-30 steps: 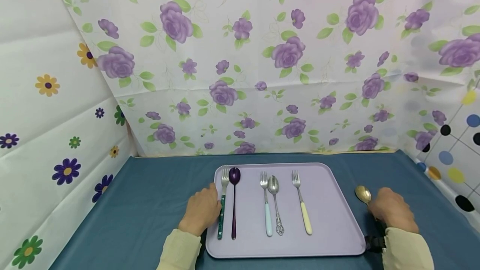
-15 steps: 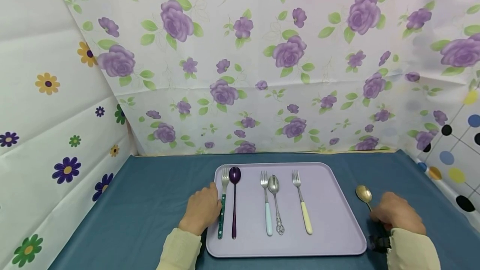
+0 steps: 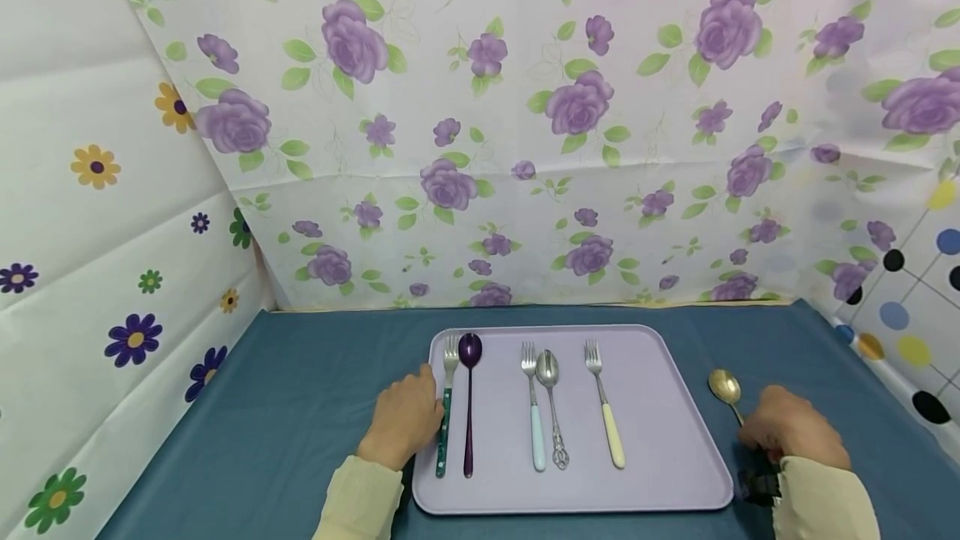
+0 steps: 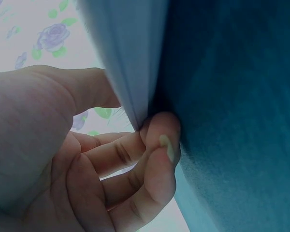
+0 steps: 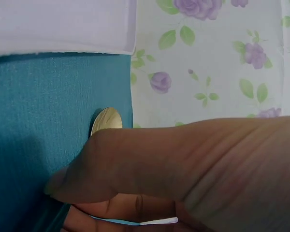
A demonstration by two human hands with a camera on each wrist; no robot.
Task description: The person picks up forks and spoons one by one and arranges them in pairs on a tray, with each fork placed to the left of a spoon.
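Observation:
A lilac tray (image 3: pixel 660 473) lies on the blue cloth. My left hand (image 3: pixel 403 421) grips its left rim; the left wrist view shows the thumb on one face of the tray (image 4: pixel 128 53) and curled fingers (image 4: pixel 159 179) on the other. Off the tray's right side, my right hand (image 3: pixel 797 427) pinches the handle end of a gold spoon (image 3: pixel 725 387). The spoon's bowl (image 5: pixel 108 121) shows beyond the thumb in the right wrist view, while the handle is hidden by the hand.
On the tray lie a green-handled fork (image 3: pixel 447 394), a purple spoon (image 3: pixel 469 352), a pale-blue-handled fork (image 3: pixel 536 432), a silver spoon (image 3: pixel 548 369) and a yellow-handled fork (image 3: pixel 611 436). Flowered sheets (image 3: pixel 450 232) hang behind and at the sides.
My right hand has drawn back slightly to the right along the gold spoon, then the spoon has shifted slightly left. The left hand and the tray have stayed in place.

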